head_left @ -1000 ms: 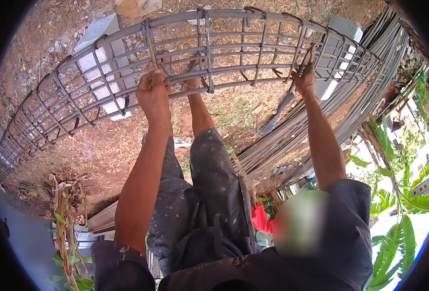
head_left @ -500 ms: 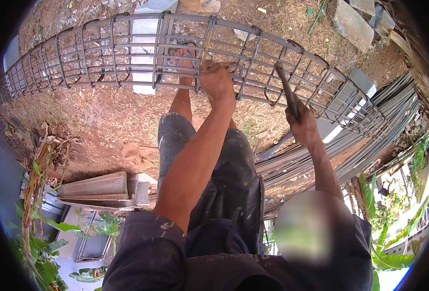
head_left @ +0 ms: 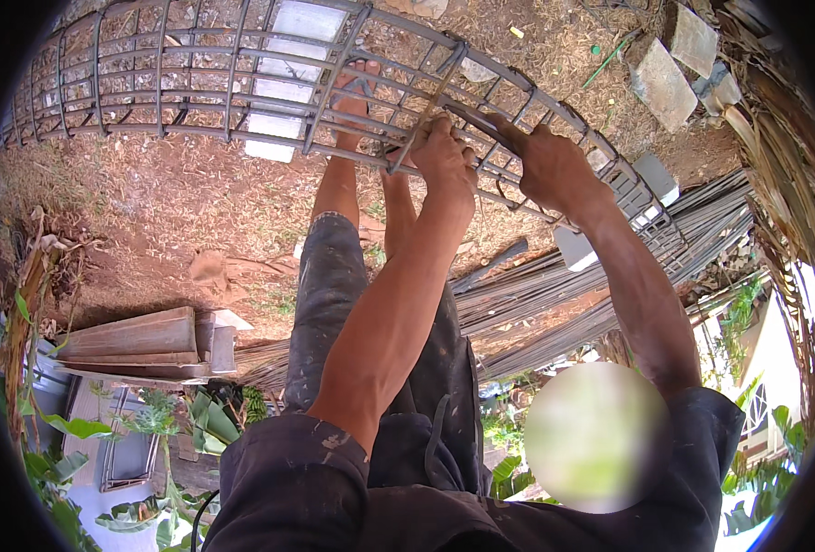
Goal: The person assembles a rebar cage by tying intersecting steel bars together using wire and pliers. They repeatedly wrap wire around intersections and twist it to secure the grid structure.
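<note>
A long cage of steel reinforcing bars (head_left: pixel 163 69) stretches across the upper part of the view, with square stirrups set crosswise along it. My left hand (head_left: pixel 446 161) is closed at the near side of the cage, gripping a brownish stirrup (head_left: pixel 438 97). Just right of it, my right hand (head_left: pixel 559 170) is wrapped around a dark bar-shaped metal hand tool (head_left: pixel 483 127). The tool's far end lies by the stirrup, close above my left fingers. Whether it touches the stirrup I cannot tell.
Loose steel rods (head_left: pixel 554 317) lie in a wide bundle at the right. Wooden boards (head_left: pixel 131 340) are stacked at the left. Concrete slabs (head_left: pixel 662 87) rest at the upper right, and a pale block (head_left: pixel 288 74) shows beneath the cage. Dry leaves (head_left: pixel 775 138) hang along the right.
My right hand has swung the tool left and up, turning it from upright to slanted across the bars beside my left hand. The view has shifted; my left hand stays on the stirrup.
</note>
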`<state>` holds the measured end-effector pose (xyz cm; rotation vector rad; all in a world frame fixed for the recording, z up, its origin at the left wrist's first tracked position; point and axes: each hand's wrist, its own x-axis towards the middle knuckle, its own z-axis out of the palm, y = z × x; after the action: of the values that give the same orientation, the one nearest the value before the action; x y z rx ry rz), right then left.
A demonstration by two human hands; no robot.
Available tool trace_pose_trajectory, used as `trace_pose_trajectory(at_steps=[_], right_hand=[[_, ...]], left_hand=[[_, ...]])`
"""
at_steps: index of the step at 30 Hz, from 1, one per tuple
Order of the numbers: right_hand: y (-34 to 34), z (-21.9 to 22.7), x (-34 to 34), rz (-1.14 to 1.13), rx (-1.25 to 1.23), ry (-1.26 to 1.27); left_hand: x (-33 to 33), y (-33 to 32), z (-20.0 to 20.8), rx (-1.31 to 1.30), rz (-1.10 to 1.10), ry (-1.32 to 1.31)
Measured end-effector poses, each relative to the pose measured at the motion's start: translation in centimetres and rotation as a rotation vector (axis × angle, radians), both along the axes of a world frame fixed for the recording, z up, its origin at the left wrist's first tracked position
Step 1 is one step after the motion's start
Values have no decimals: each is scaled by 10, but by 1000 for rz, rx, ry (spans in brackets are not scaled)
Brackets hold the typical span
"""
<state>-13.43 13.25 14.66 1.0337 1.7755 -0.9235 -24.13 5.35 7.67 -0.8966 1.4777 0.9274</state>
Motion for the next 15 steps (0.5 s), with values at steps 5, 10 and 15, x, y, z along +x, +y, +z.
trace_pose_trajectory(at_steps=[5,10,15], right_hand=[[15,13,-13,333,147,-9],[18,6,-5,439,194,14],[22,6,-12,391,75,16]], left_hand=[[-9,7,10,43,105,-88],[-13,19,21,-27,104,-121],[-14,8,19,118,228,-135]])
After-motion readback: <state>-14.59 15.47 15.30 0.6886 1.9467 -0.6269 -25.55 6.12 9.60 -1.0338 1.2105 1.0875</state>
